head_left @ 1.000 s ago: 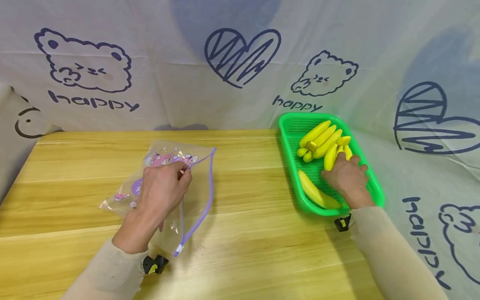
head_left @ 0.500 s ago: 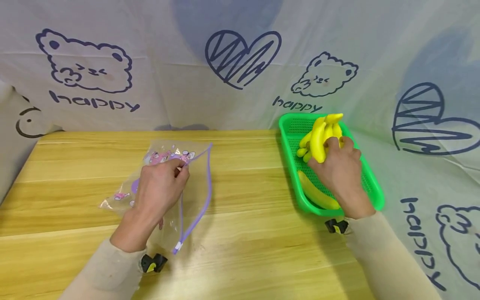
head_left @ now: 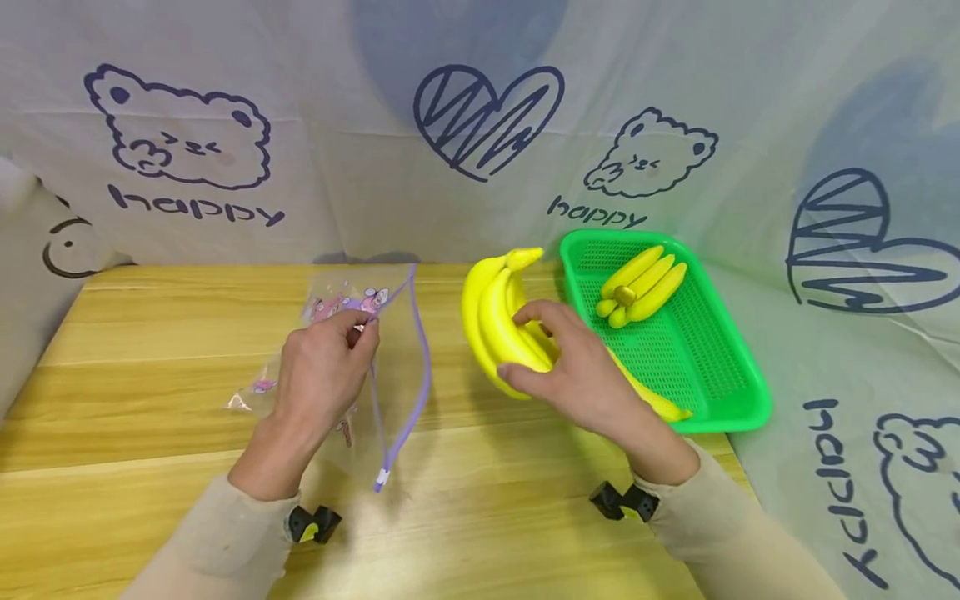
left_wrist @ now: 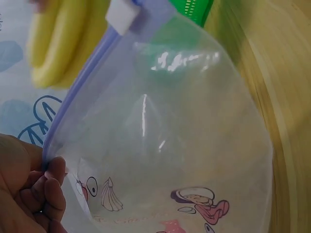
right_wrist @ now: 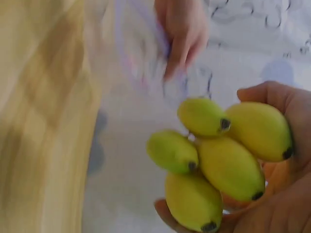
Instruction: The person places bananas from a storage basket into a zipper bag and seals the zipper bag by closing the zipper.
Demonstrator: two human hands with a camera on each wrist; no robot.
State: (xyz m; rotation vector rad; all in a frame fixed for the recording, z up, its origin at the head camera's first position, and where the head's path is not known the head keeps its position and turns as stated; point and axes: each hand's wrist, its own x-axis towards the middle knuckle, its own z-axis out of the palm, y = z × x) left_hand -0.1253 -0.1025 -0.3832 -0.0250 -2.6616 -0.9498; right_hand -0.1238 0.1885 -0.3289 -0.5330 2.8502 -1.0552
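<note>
My left hand pinches the purple-edged mouth of a clear zip bag printed with pink cartoon figures. The bag's mouth gapes toward the right, its white slider at the near end. Between bag and basket, my right hand holds a bunch of yellow bananas above the table, thumb on one side and fingers on the other. The dark tips of the bananas face the right wrist camera. A second bunch of bananas and a single banana, partly behind my right hand, lie in the green basket.
The green basket stands at the table's back right, against a white cloth with bear and heart drawings. The cloth also hangs along the right side. A wooden table lies under everything.
My right hand has lifted one banana bunch out of the basket and carried it left toward the bag. The left hand keeps its pinch, and the bag's mouth has shifted slightly.
</note>
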